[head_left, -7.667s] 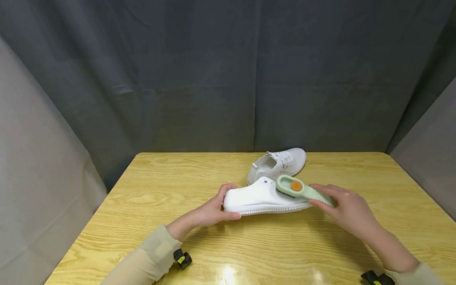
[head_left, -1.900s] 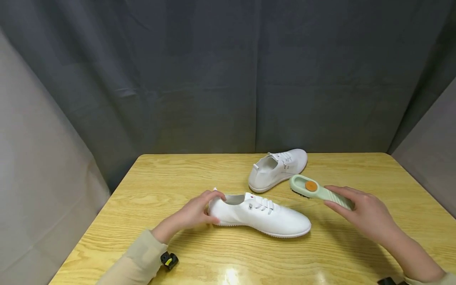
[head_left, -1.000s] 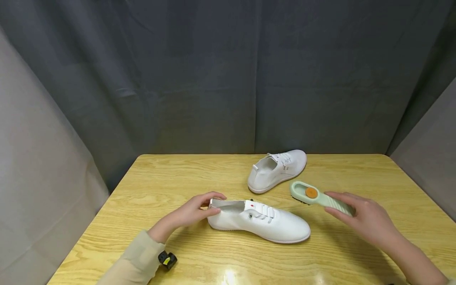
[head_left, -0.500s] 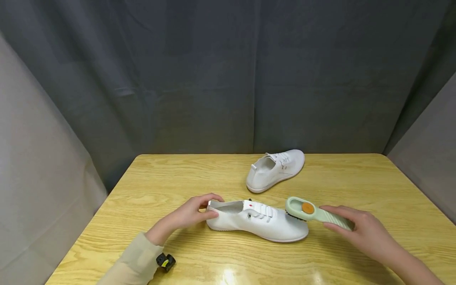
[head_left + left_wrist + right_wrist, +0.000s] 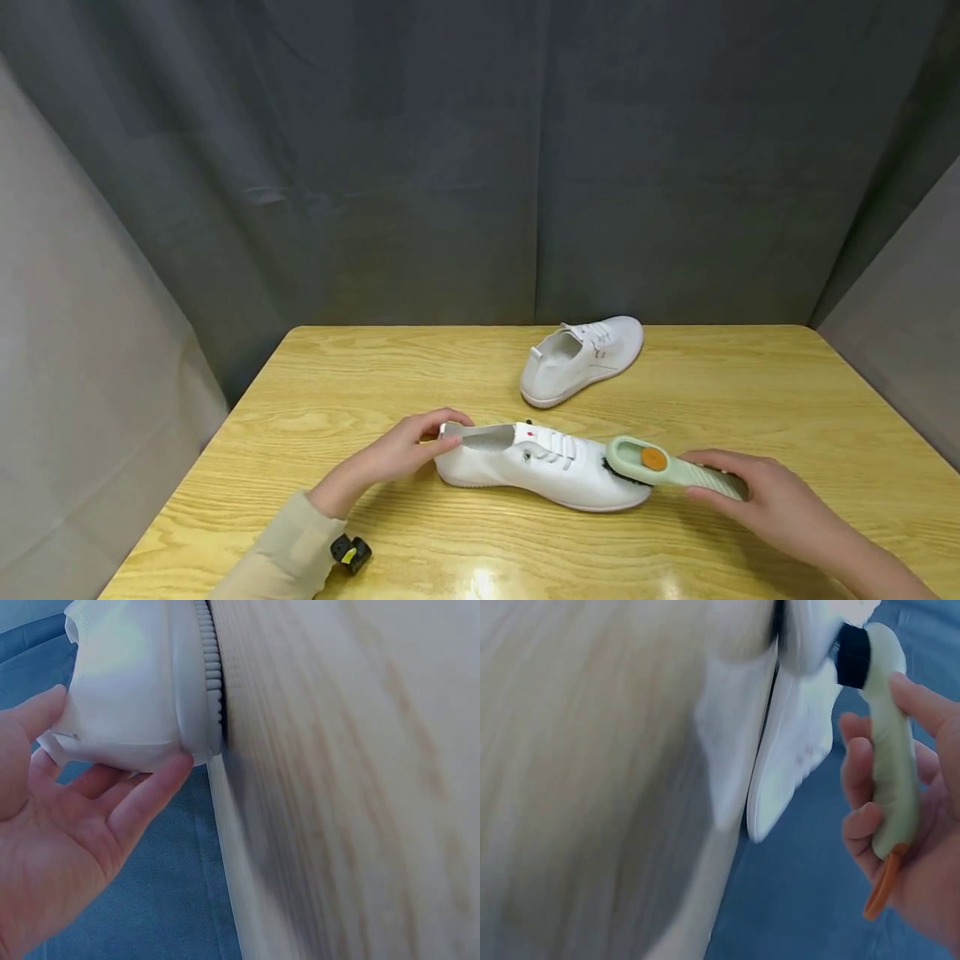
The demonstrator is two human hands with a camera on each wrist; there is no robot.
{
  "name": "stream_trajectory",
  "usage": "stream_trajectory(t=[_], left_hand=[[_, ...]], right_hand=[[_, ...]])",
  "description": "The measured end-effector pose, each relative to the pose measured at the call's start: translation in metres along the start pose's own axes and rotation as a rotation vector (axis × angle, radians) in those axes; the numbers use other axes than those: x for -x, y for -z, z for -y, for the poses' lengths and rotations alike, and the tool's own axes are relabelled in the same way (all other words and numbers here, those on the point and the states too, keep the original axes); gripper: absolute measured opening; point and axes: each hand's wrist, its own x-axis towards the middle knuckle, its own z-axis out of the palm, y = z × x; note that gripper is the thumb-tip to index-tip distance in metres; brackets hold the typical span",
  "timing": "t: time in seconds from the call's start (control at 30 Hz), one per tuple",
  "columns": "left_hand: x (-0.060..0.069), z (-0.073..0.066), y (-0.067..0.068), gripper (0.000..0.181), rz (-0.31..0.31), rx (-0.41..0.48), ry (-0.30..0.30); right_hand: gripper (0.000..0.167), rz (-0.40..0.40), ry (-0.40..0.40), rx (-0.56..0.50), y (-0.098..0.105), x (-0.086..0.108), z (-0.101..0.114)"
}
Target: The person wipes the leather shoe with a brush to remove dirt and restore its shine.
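Observation:
A white lace-up shoe [image 5: 517, 467] stands sole down on the table, its toe to the right. My left hand [image 5: 397, 454] grips its heel, thumb at the collar and fingers around the back; the left wrist view shows the fingers against the heel [image 5: 127, 682]. In my right hand [image 5: 783, 504] is a pale green shoe brush [image 5: 678, 472] with an orange button. Its dark bristles [image 5: 853, 656] touch the top of the toe in the head view. The right wrist view shows my fingers curled around the handle, an orange loop [image 5: 885, 883] hanging from its end.
Behind the held shoe, a second white shoe [image 5: 577, 367] sits on the wooden table [image 5: 360, 375], toe pointing right and back. A dark grey curtain [image 5: 412, 208] hangs beyond the table's far edge, with light grey panels at both sides.
Earlier the shoe was tipped with its side up under the brush; it now stands upright. The brush was lifted away to the right, then came down onto the toe. The second shoe stayed put.

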Motion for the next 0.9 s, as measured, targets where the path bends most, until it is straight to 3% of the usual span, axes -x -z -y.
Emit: stream_trajectory(t=[0.2, 0.33, 0.6, 0.7, 0.83, 0.9], left_hand=[[0.0, 0.0, 0.0, 0.029, 0.001, -0.016, 0.003], [0.0, -0.001, 0.0, 0.03, -0.003, -0.021, 0.003], [0.0, -0.002, -0.001, 0.029, -0.006, -0.002, 0.002], [-0.001, -0.002, -0.001, 0.029, -0.005, -0.001, 0.0], [-0.001, -0.002, -0.001, 0.029, -0.006, -0.006, 0.001], [0.0, -0.002, -0.001, 0.029, -0.005, -0.005, 0.004]], right_hand=[[0.04, 0.015, -0.046, 0.137, 0.018, 0.008, -0.024], [0.042, 0.015, -0.047, 0.154, 0.023, 0.001, -0.02], [0.041, 0.034, 0.003, -0.031, 0.01, -0.028, 0.018], [0.04, 0.081, 0.024, -0.13, 0.002, -0.037, 0.023], [0.046, 0.186, -0.019, -0.275, -0.008, -0.045, 0.021], [0.05, 0.214, -0.063, -0.277, -0.011, -0.047, 0.017]])
